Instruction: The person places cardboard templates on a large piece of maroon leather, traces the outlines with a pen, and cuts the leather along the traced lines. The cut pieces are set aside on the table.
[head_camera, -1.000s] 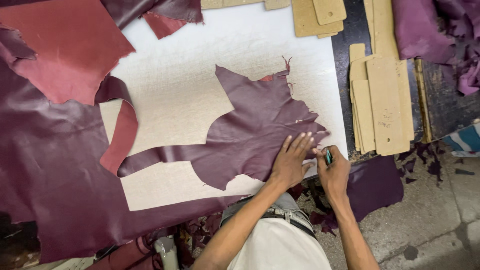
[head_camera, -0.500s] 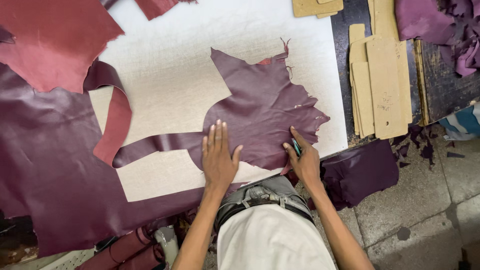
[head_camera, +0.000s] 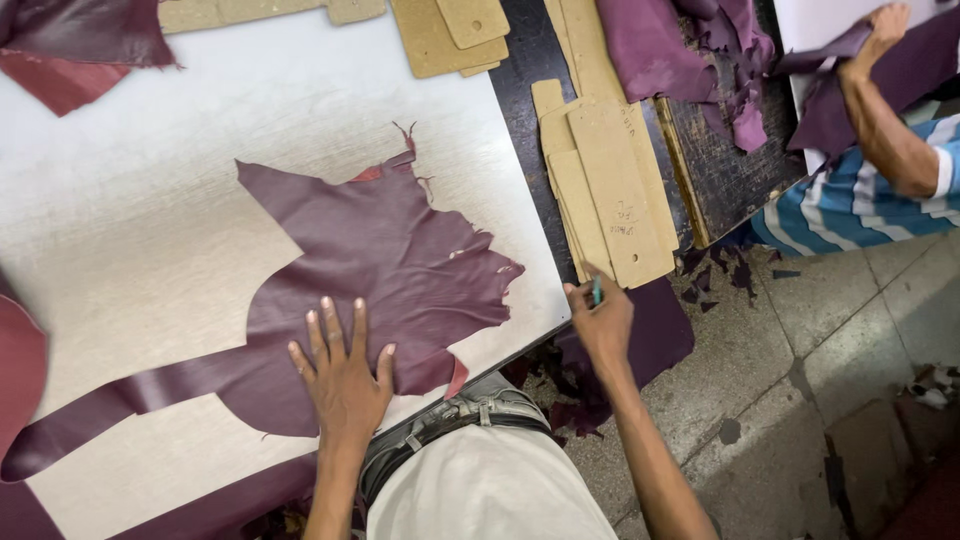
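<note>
Purple leather piece lies mid-frame on the bench; left hand presses it, fingers spread flat. Right hand, lower centre-right, pinches a small teal tool.

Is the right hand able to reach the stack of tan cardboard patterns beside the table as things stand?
Probably yes. The right hand, gripping a small teal tool, is just below the tan cardboard patterns, and nothing lies between them. The tool occupies its fingers, though.

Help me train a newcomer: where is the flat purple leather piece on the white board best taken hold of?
Judging by its pose, at the ragged right edge of the leather piece, coming from the right: it reaches the white board edge, while the left hand pins the bottom.
</note>
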